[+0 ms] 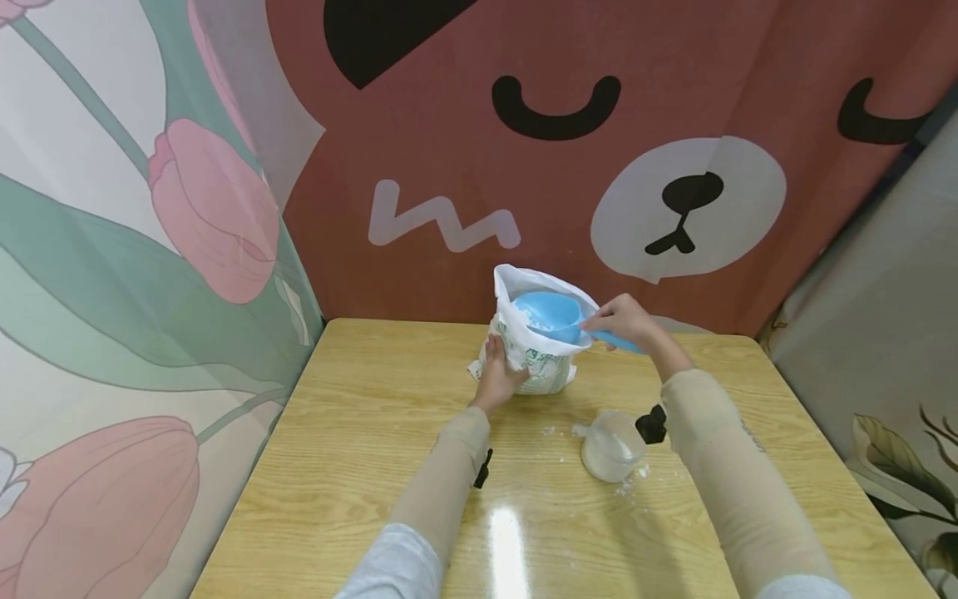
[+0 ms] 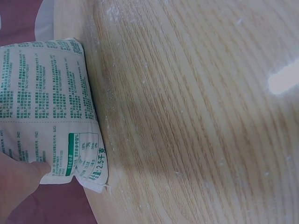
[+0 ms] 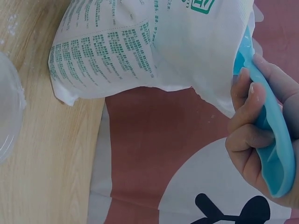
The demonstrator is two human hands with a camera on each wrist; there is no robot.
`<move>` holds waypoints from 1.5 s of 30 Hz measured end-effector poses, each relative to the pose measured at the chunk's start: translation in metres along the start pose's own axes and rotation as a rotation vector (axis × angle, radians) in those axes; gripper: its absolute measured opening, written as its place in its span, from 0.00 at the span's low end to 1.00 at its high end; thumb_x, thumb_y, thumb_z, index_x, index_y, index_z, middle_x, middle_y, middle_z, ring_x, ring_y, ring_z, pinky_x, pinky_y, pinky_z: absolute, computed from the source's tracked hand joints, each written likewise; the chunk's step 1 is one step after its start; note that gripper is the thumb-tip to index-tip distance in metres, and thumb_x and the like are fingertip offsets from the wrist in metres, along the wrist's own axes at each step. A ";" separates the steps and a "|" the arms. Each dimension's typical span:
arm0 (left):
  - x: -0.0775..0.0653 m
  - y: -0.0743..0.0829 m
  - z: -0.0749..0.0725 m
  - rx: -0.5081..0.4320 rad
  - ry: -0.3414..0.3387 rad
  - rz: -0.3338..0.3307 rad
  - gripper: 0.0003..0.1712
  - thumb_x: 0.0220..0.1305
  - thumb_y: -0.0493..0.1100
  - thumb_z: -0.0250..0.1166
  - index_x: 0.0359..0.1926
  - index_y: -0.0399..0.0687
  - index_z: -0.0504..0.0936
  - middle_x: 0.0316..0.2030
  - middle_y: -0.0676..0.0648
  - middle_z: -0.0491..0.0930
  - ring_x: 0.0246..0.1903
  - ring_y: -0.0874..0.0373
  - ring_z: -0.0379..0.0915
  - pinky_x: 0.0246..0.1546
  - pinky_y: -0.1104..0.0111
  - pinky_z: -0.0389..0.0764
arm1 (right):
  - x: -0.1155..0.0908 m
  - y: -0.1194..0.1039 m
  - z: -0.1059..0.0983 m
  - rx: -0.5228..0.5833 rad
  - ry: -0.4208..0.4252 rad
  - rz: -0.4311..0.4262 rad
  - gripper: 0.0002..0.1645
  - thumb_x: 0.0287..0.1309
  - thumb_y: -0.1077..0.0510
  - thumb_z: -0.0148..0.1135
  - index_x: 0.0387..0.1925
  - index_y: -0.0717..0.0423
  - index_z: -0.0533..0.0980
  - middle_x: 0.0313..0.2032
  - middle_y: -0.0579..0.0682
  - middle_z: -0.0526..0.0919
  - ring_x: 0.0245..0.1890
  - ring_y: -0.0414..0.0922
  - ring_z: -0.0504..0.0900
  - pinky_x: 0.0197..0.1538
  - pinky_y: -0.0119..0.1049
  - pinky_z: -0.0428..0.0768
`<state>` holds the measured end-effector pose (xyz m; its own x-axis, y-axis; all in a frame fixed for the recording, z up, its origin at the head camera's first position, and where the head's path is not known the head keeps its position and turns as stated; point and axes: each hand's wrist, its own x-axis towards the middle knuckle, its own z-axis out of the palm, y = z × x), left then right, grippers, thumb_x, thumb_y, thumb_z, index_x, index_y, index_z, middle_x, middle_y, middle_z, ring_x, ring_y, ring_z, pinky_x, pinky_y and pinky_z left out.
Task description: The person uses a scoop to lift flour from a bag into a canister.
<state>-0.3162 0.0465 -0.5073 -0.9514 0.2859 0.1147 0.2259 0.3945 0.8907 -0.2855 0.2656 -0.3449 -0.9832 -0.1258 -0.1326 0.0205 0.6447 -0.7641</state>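
A white bag [image 1: 542, 370] with green print stands on the table, its top gaping. The left hand [image 1: 500, 374] grips its left side, thumb across the printed front; in the left wrist view that thumb [image 2: 39, 168] presses the bag beside a nutrition table. The right hand [image 1: 624, 320] holds a light blue plastic scoop [image 1: 550, 309] by its handle, fingers curled round it in the right wrist view. The scoop's bowl sits within the bag's mouth, with white powder in it. Below the right forearm, a clear round container [image 1: 614, 447] holds whitish powder.
White powder [image 1: 624, 489] is scattered on the wooden table [image 1: 374, 466] around the container. Directly behind the table's back edge hangs a curtain [image 1: 419, 287] with a bear print. Patterned cloth [image 1: 150, 349] stands along the left side, another at the right.
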 end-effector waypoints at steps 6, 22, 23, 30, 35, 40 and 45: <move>0.000 0.000 0.000 0.004 0.007 0.001 0.53 0.60 0.46 0.63 0.70 0.39 0.33 0.70 0.40 0.27 0.69 0.46 0.26 0.64 0.53 0.53 | -0.002 0.002 -0.002 0.006 0.000 -0.005 0.18 0.58 0.56 0.61 0.33 0.72 0.80 0.22 0.49 0.81 0.16 0.43 0.73 0.31 0.43 0.79; 0.001 -0.001 0.000 0.033 0.019 0.016 0.53 0.59 0.45 0.63 0.70 0.36 0.35 0.70 0.37 0.29 0.69 0.44 0.29 0.64 0.53 0.51 | -0.005 0.005 -0.004 0.010 0.022 0.055 0.20 0.58 0.53 0.61 0.36 0.71 0.80 0.20 0.47 0.80 0.16 0.42 0.74 0.25 0.36 0.74; 0.002 -0.001 0.000 0.034 0.019 0.017 0.53 0.59 0.45 0.63 0.70 0.36 0.35 0.70 0.38 0.29 0.69 0.44 0.28 0.64 0.54 0.50 | -0.006 0.005 -0.005 0.015 0.026 0.058 0.21 0.58 0.53 0.61 0.36 0.71 0.80 0.20 0.47 0.80 0.16 0.43 0.75 0.25 0.36 0.75; 0.003 -0.002 0.000 0.051 0.017 0.025 0.53 0.59 0.46 0.63 0.70 0.35 0.35 0.70 0.38 0.29 0.69 0.44 0.29 0.65 0.54 0.49 | -0.014 0.005 -0.009 0.087 0.017 0.022 0.23 0.54 0.49 0.64 0.32 0.69 0.81 0.21 0.49 0.80 0.14 0.43 0.73 0.22 0.34 0.74; 0.003 -0.002 0.000 0.056 0.018 0.029 0.53 0.59 0.46 0.63 0.70 0.35 0.35 0.70 0.37 0.30 0.69 0.44 0.28 0.65 0.53 0.49 | -0.016 0.006 -0.011 0.118 0.000 0.019 0.23 0.55 0.51 0.64 0.36 0.71 0.80 0.18 0.48 0.78 0.11 0.40 0.71 0.20 0.33 0.71; 0.003 -0.002 0.000 0.057 0.023 0.033 0.53 0.59 0.45 0.64 0.70 0.35 0.35 0.70 0.37 0.30 0.69 0.44 0.29 0.65 0.54 0.48 | -0.016 0.008 -0.012 0.115 0.000 0.076 0.26 0.58 0.51 0.61 0.43 0.74 0.77 0.16 0.46 0.75 0.11 0.39 0.68 0.21 0.33 0.70; 0.003 -0.002 0.000 0.058 0.020 0.029 0.54 0.59 0.45 0.64 0.70 0.34 0.35 0.70 0.37 0.30 0.69 0.44 0.28 0.65 0.55 0.48 | -0.017 0.010 -0.012 0.135 -0.003 0.076 0.28 0.57 0.50 0.61 0.43 0.75 0.76 0.17 0.46 0.75 0.12 0.39 0.70 0.21 0.32 0.71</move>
<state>-0.3192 0.0469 -0.5086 -0.9481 0.2806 0.1499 0.2651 0.4363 0.8599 -0.2707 0.2835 -0.3427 -0.9773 -0.0833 -0.1949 0.1189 0.5456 -0.8295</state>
